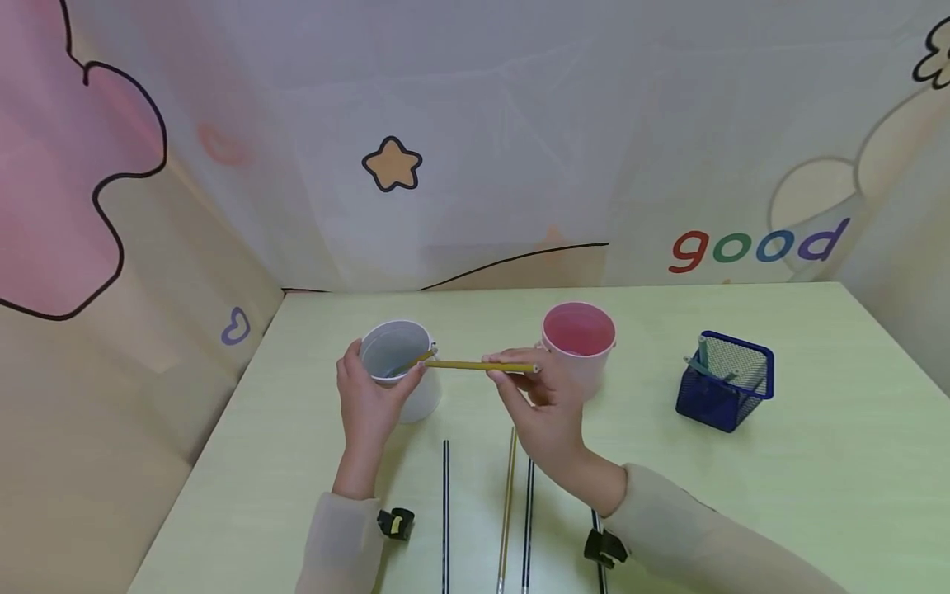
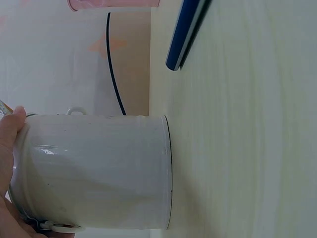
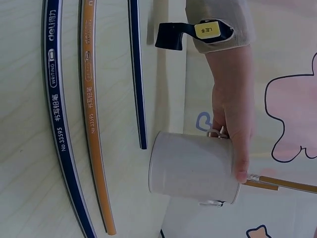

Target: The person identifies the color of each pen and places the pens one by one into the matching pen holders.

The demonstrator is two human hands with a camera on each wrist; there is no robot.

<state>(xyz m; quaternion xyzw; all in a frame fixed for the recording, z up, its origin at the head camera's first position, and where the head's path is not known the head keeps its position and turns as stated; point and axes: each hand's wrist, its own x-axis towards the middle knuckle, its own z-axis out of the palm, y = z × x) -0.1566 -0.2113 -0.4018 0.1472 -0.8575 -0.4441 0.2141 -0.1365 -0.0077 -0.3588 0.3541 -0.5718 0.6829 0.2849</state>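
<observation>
My left hand [image 1: 371,404] grips the rim of a small white bucket [image 1: 421,403], its thumb at the near right side. Inside the bucket a yellow pencil [image 1: 423,357] leans against the rim. Between fingers and thumb my right hand [image 1: 552,408] pinches another yellow pencil [image 1: 460,365]. That pencil lies almost level, its far end beside my left thumb at the bucket's rim. The left wrist view shows the bucket's side [image 2: 94,171] close up; the right wrist view shows the bucket [image 3: 190,166] and the left hand [image 3: 235,119], but not the right hand.
A pink bucket [image 1: 586,375] stands behind my right hand. Farther right is a blue mesh pen holder [image 1: 705,404] with pale green sticks inside. Nearer me lie a dark blue pencil [image 1: 446,511], a yellow pencil [image 1: 507,511] and more dark pencils [image 1: 529,520].
</observation>
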